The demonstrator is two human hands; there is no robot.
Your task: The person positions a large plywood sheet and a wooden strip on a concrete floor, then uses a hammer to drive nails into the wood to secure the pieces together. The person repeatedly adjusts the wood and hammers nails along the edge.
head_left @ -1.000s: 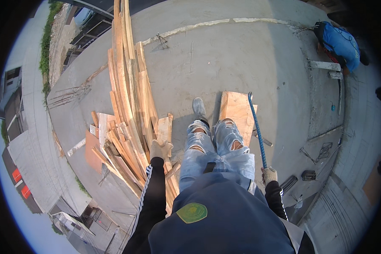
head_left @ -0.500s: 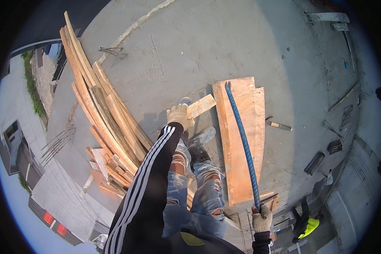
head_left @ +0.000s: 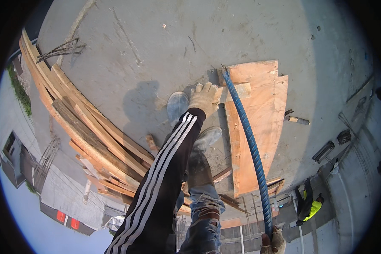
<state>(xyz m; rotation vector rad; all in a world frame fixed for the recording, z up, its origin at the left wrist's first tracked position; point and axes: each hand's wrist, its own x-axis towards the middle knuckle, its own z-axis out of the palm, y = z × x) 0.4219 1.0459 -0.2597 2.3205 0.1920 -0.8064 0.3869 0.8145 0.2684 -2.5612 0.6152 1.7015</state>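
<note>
My left hand (head_left: 204, 98), in a pale knit glove, is closed around the near end of a short wooden board (head_left: 241, 90). The board's other end reaches over the far left part of a plywood panel (head_left: 264, 144), which has a timber batten along its left edge. At the lower right, my gloved right hand (head_left: 275, 244) grips the bottom of a long blue pry bar (head_left: 250, 142), partly cut off by the frame's edge. The bar slants over the panel and crosses in front of the board, its forked tip near the panel's far left corner. Whether it touches either is unclear.
Long timbers (head_left: 89, 122) are piled on the left. A hammer (head_left: 298, 120) lies right of the panel. My shoes (head_left: 178, 106) stand on the concrete floor (head_left: 165, 51). Bent steel bars (head_left: 61, 51) lie far left. Another person (head_left: 311, 207) in a yellow vest is lower right.
My left hand has moved right with the short board, which now overlaps the panel. My right hand has shifted down and slightly right with the pry bar. The whole view has shifted too.
</note>
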